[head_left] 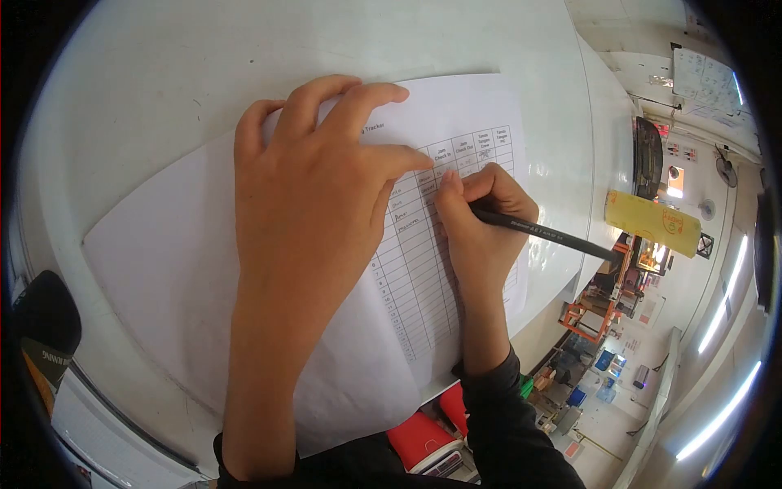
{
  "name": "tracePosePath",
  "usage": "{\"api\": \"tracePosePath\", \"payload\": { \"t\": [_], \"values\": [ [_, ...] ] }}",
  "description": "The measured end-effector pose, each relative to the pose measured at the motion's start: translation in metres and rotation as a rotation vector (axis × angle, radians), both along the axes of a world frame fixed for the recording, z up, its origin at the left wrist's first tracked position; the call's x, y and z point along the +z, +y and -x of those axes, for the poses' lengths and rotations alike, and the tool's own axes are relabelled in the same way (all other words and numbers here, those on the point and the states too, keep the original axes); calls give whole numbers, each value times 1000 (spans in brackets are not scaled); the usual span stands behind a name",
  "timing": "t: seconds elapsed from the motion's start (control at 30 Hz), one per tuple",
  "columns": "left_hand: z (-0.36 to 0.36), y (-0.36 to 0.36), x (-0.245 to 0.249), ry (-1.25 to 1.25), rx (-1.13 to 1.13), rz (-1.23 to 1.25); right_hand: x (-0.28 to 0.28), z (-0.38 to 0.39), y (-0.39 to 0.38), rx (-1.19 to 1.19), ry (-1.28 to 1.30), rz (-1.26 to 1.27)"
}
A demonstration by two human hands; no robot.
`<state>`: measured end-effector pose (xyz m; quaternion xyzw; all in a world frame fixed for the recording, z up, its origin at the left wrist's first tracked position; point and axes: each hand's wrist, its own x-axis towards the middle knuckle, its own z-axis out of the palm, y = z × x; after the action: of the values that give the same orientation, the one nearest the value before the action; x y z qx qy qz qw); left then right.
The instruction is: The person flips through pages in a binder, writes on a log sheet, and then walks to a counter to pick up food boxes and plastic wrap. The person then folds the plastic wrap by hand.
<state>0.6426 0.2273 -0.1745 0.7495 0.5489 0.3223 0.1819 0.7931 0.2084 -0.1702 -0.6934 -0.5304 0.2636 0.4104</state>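
Note:
A printed form with a table of rows and columns lies on the white tabletop, its upper rows filled with handwriting. My left hand rests on the sheets with its fingers spread, the index fingertip by the table's header. In my right hand a black pencil is gripped, its back end pointing right. The fingers hide its tip, which is at the upper rows. A blank white sheet is turned over to the left, under my left hand and forearm.
The white table extends around the papers. Something red sits below the table's near edge. A dark object stands at the left edge. To the right, the room holds a yellow sign, an orange frame and cluttered shelves.

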Motion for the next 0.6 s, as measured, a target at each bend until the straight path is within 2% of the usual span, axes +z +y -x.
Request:
{"api": "tracePosePath", "payload": {
  "t": [0.4, 0.5, 0.6],
  "values": [
    [0, 1, -1, -1, -2, -9, 0, -1, 0, -15, 53, 11],
    [-1, 0, 1, -5, -4, 4, -2, -5, -1, -2, -32, -12],
    [0, 1, 1, -1, -7, 7, -2, -4, -1, -86, 68, -22]
  ]
}}
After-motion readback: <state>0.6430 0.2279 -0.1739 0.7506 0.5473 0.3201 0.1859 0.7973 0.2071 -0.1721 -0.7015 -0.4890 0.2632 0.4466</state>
